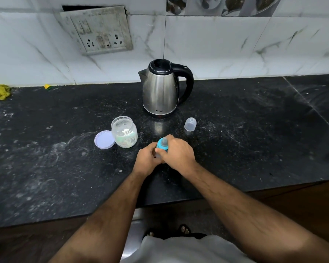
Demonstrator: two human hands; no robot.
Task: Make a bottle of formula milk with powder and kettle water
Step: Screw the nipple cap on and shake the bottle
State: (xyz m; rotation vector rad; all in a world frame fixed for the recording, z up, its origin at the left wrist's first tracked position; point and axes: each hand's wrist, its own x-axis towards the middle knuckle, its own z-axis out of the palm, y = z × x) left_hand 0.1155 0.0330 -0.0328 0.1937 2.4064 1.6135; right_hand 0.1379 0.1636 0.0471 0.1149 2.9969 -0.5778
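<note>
Left hand (145, 160) clasps the bottle (158, 154) body; right hand (176, 151) closes round its blue collar (162, 146); kettle (162, 89) stands behind.

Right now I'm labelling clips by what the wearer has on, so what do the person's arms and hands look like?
Both forearms are bare to the lower edge of the picture: no sleeves show. The left hand and right hand carry no gloves, and no watch, bracelet or ring is visible. The forearms are hairy. Below them shows a pale garment at the waist, and toes in dark sandals.
</note>
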